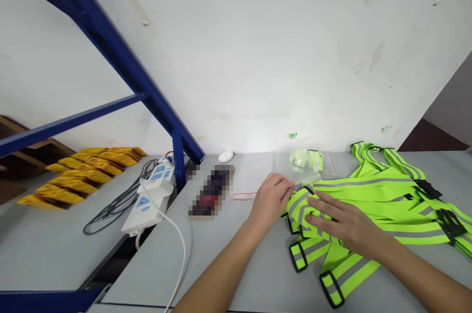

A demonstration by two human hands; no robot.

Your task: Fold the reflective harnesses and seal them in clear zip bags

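A reflective vest of neon yellow-green webbing (372, 214) with grey stripes and black buckles lies spread on the grey tabletop (221, 273). My right hand (342, 219) rests flat on it, fingers apart. My left hand (271, 200) is closed at the near edge of a clear zip bag (302, 170), which has something yellow-green inside. The bag's edge meets the vest there, and a red-edged plastic strip (244, 196) lies left of my left hand.
A pixelated dark object (211, 191) and a white oval object (225, 156) lie on the table. Further left are a white power strip (147, 209), white and dark cables, yellow packets (77, 180), and a blue steel shelf frame (125, 72). A white wall stands behind.
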